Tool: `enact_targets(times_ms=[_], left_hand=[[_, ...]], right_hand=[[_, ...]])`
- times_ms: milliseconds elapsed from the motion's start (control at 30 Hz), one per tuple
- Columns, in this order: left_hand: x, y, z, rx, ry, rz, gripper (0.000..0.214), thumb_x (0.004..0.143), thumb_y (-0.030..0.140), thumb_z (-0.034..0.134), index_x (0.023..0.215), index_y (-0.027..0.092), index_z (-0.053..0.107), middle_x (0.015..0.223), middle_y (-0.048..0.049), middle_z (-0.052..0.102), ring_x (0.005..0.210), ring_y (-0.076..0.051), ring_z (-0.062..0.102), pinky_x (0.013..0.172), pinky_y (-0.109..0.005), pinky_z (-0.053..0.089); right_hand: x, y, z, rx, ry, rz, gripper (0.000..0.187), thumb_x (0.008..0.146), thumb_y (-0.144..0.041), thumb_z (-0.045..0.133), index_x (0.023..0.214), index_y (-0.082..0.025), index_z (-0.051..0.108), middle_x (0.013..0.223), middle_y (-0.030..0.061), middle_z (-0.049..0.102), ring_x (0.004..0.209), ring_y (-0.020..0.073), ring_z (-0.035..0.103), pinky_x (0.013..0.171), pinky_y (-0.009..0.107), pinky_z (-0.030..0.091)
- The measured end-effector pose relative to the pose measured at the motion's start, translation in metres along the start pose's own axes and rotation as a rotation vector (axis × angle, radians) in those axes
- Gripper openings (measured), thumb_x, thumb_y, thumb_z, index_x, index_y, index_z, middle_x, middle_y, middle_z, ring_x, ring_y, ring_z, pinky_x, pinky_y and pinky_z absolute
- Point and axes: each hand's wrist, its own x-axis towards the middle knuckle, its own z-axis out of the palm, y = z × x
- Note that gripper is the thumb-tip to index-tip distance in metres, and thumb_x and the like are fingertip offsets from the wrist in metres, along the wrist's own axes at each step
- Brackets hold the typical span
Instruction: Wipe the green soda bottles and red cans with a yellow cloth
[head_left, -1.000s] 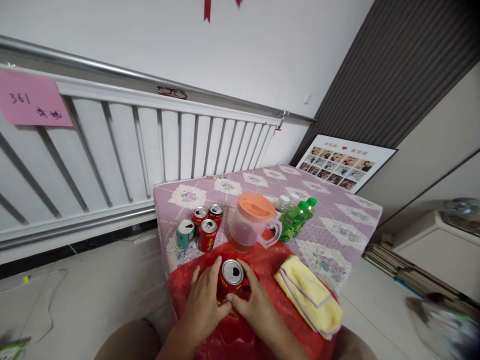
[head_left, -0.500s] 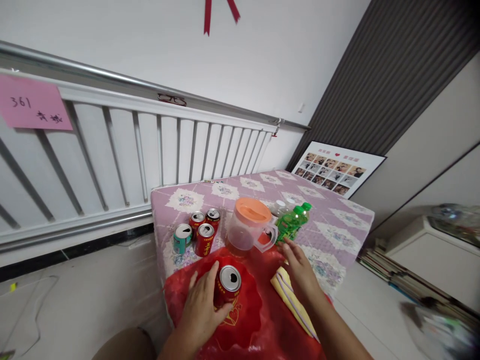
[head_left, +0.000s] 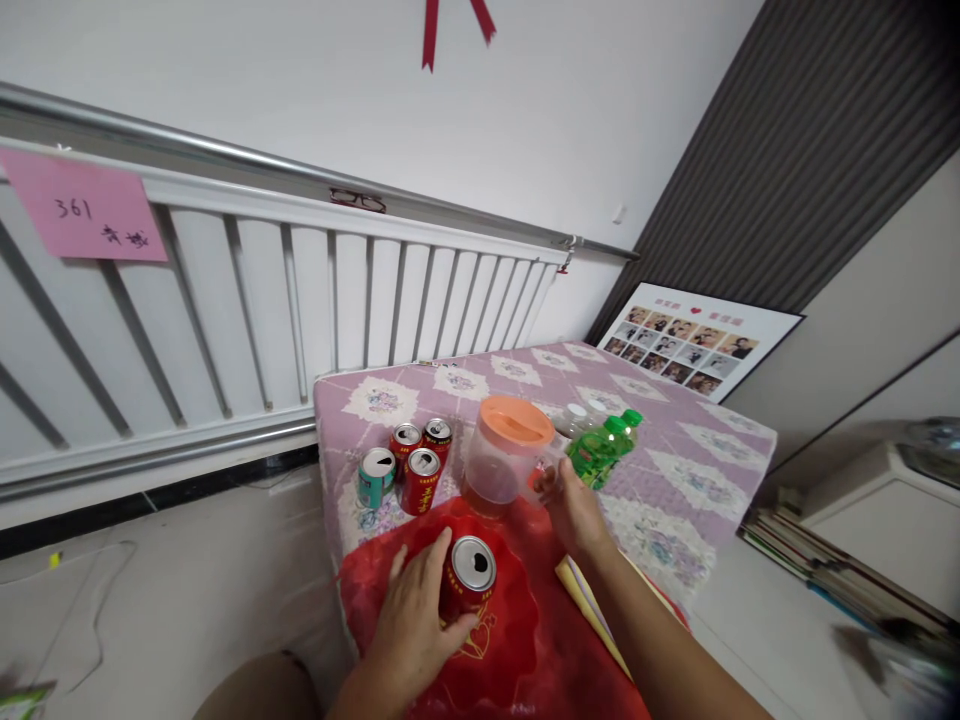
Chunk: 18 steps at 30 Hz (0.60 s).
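My left hand [head_left: 421, 610] is curved round a red drink can [head_left: 472, 566], thumb on the near side and fingers on the far side. The can stands upright with its top opened, on a red scalloped tray [head_left: 517, 640]. At the handle of a clear plastic pitcher [head_left: 491, 465], my right hand [head_left: 574, 505] has its fingers wrapped round the grip. An orange lid [head_left: 517, 420] covers the pitcher, and amber liquid lies in its bottom. A folded yellow cloth [head_left: 592, 615] is partly hidden beneath my right forearm.
Left of the pitcher stand several opened cans: a teal one [head_left: 375, 485], red ones [head_left: 421, 488] and a darker-topped one [head_left: 438, 437]. Green bottles [head_left: 600, 450] and clear white-capped bottles [head_left: 574, 418] lie to its right. A white radiator [head_left: 420, 300] runs behind the cloth-covered table [head_left: 697, 480].
My right hand has moved from beside the pitcher onto its handle and closed round it. My left hand stays at the red can. The view has shifted slightly.
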Motion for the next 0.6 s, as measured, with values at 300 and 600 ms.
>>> enact_targets(times_ms=[300,600], left_hand=[[0.002,-0.003,0.001,-0.014,-0.012,0.001,0.087,0.070,0.020,0.070,0.148,0.019,0.033,0.144,-0.0163,0.055,0.131,-0.033,0.053,0.118,-0.063,0.025],[0.002,0.000,-0.001,-0.011,0.008,0.001,0.083,0.069,0.020,0.072,0.145,0.019,0.039,0.142,-0.0156,0.056,0.132,-0.032,0.053,0.118,-0.062,0.026]], right_hand=[[0.016,-0.044,0.015,0.015,-0.040,-0.051,0.061,0.064,-0.077,0.068,0.052,-0.025,0.039,0.048,-0.0074,0.036,0.049,0.0123,0.040,0.054,0.030,0.038],[-0.005,-0.132,-0.030,-0.088,-0.103,-0.045,0.060,0.059,-0.073,0.076,0.050,-0.025,0.040,0.049,-0.0058,0.037,0.050,0.0121,0.040,0.053,0.032,0.038]])
